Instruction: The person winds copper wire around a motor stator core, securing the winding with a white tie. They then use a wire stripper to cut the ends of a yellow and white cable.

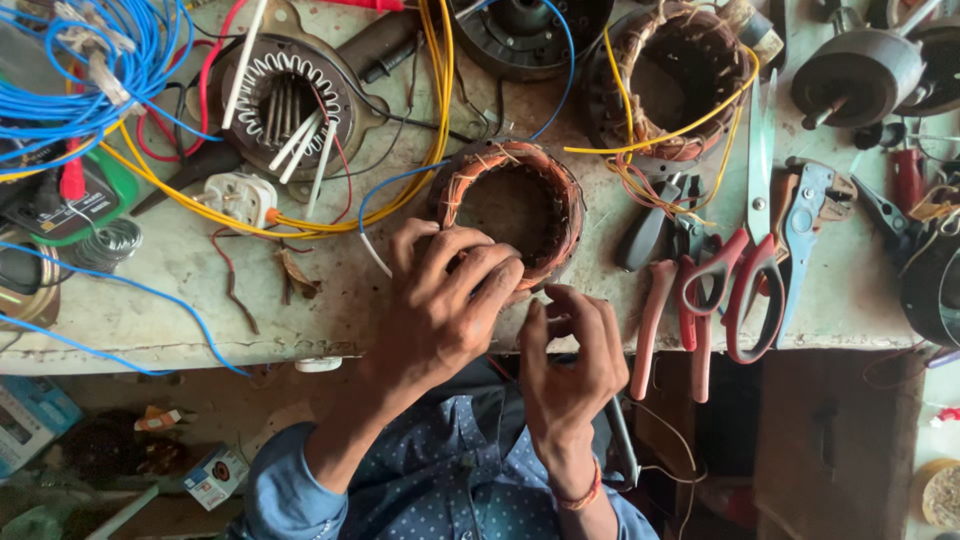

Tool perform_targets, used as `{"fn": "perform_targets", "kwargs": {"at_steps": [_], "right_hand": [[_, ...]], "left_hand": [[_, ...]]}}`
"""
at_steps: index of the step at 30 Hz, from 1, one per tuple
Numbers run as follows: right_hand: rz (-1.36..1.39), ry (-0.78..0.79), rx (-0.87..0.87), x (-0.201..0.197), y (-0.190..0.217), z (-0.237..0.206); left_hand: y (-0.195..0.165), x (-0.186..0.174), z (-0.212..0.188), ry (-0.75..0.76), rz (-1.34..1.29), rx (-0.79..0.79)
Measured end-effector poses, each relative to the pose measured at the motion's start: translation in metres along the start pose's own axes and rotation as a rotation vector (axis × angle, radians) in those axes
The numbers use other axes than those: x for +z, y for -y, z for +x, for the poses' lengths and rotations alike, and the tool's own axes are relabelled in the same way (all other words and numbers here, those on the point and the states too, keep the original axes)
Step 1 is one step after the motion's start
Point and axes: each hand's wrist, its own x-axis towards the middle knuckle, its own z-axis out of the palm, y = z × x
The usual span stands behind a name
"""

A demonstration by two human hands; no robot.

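Our left hand (445, 305) fingers pinching stator (515, 205) near rim on tabletop (180, 290); right hand (570, 355) just below, fingers loosely curled, holding nothing visible.

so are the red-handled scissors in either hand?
No: the red-handled scissors lie on the bench, while the left hand grips the copper-wound stator.

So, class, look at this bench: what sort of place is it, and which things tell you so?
Most likely a small workshop for repairing electric motors. The left hand rests on a ring of copper windings, a second wound ring lies behind it, and scissors and loose wires clutter the worn bench.
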Motion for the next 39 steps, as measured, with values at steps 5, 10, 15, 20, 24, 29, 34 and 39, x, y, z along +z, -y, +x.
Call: {"fn": "perform_targets", "kwargs": {"at_steps": [5,10,15,20,24,29,34,39], "right_hand": [[-0.114,0.002,-0.028,0.005,0.001,0.006],[-0.100,-0.002,-0.029,0.007,-0.004,0.008],[-0.067,-0.002,0.033,0.000,-0.005,0.001],[-0.173,-0.029,0.012,-0.016,-0.010,0.003],[-0.504,0.005,-0.234,-0.014,-0.014,0.011],[-0.487,0.160,-0.086,-0.013,-0.019,0.013],[-0.488,0.200,-0.070,-0.015,-0.025,0.014],[-0.536,0.219,-0.051,-0.019,-0.022,0.019]], "left_hand": [[-0.001,-0.003,0.002,0.007,0.004,0.003],[-0.001,-0.002,0.001,0.009,0.007,0.003],[0.001,-0.001,0.000,0.010,-0.013,0.008],[0.002,0.002,-0.002,0.007,-0.022,0.001],[0.003,-0.001,-0.001,0.060,-0.040,-0.009],[0.000,-0.011,-0.003,0.057,-0.066,-0.005],[-0.006,-0.018,-0.018,0.015,-0.051,-0.045],[-0.014,-0.010,-0.046,-0.128,-0.204,-0.152]]}}
